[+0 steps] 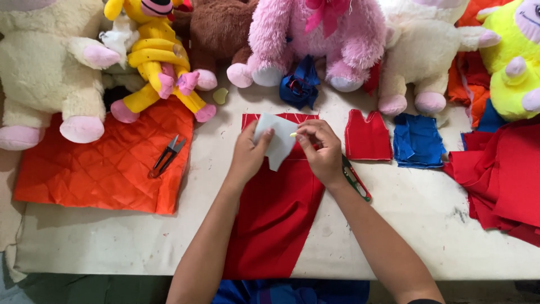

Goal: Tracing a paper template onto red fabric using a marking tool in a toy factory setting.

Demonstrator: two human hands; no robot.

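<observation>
fingers (pixel 269 135) of the left hand (pixel 247 157) pinch the left edge of a pale paper pattern piece (pixel 277 141), while the right hand (pixel 323 149) has its fingers closed on a small pale yellow piece of chalk (pixel 293 134) touching the paper's upper right edge. both hands hover at the middle of the frame over a long red cloth (pixel 275 219) lying on the whitish desk (pixel 394 225) and running down to its near edge. an orange quilted cloth (pixel 107 169) covers the left of the desk, with small thread snips (pixel 167 156) resting on it. a row of plush toys fills the top: a cream one (pixel 45 67) at upper left, a yellow one (pixel 157 56), a pink one (pixel 315 34). right of the hands lie a red cut piece (pixel 367 136) and a blue cut piece (pixel 417 141), side by side. green-handled scissors (pixel 356 180) lie just beside the right wrist.
</observation>
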